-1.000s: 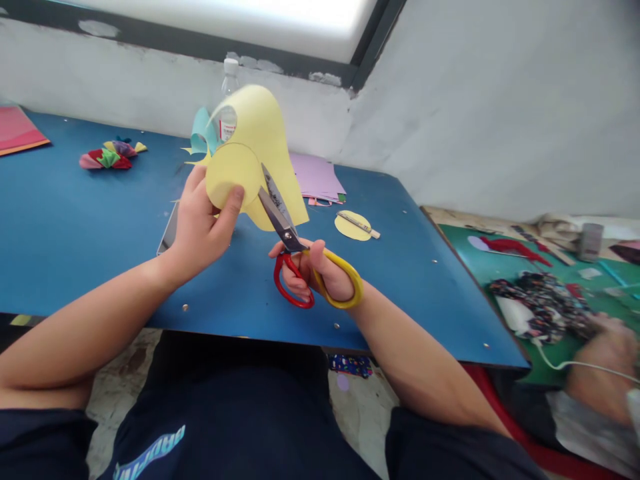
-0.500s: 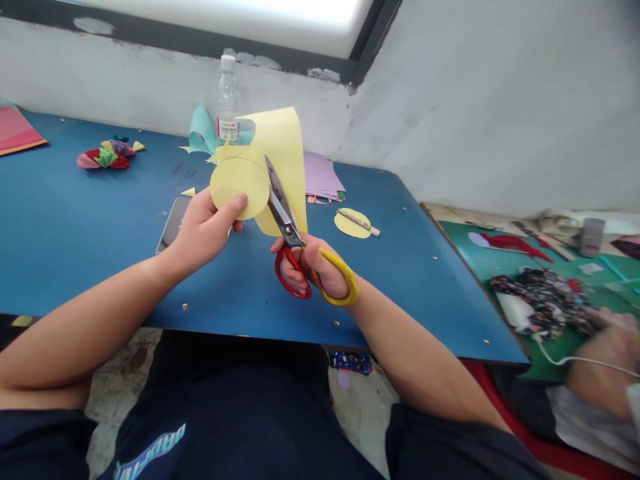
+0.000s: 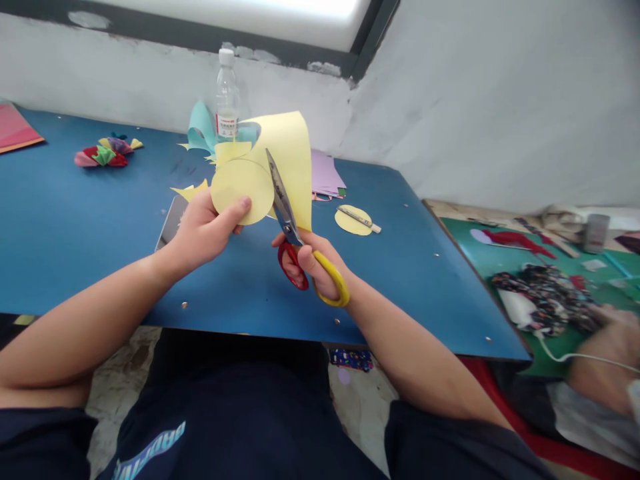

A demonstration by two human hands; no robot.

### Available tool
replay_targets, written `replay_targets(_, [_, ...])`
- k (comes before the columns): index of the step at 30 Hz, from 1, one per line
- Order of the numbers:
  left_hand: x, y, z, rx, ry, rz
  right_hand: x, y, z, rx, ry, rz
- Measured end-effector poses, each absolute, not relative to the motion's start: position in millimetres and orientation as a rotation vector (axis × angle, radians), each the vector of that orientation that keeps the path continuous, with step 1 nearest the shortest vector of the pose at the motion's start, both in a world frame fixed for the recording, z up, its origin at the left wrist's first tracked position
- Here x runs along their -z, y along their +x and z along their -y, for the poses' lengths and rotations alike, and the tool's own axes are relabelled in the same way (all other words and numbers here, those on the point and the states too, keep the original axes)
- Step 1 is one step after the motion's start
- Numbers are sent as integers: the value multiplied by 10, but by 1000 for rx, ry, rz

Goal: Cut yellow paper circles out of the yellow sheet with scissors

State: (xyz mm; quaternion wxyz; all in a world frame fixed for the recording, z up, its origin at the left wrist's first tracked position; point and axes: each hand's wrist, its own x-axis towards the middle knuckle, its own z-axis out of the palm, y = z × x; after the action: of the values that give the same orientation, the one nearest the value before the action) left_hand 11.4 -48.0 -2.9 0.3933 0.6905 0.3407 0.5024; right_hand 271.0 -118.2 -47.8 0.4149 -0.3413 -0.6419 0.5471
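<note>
1 yellow paper circle (image 3: 243, 181), projecting up-right from left grip (image 3: 207, 228).

A clear bottle (image 3: 227, 100) with a white cap stands upright on the blue table (image 3: 120, 220). Just left of the bottle curls some teal paper (image 3: 200, 128); further left of it sits a multicoloured bundle (image 3: 105, 155), then reddish sheets (image 3: 17, 127). Right of the bottle lie purple sheets (image 3: 325, 173); well right of it, dark patterned cloth (image 3: 545, 293) rests on a green table (image 3: 460, 235). Above the bottle runs a dark window frame (image 3: 170, 30).

Left hand (image 3: 207, 225) pinches yellow paper (image 3: 239, 185) while right hand (image 3: 321, 245) holds scissors (image 3: 288, 230).
</note>
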Motion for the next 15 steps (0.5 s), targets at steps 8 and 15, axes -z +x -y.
replay_targets(8, [16, 109, 522, -1270, 1796, -809, 563, 2747, 1168, -1259, -908, 1663])
replay_targets(15, [-1, 124, 536, -1238, 1783, -809, 633, 2777, 1147, -1205, -903, 1685])
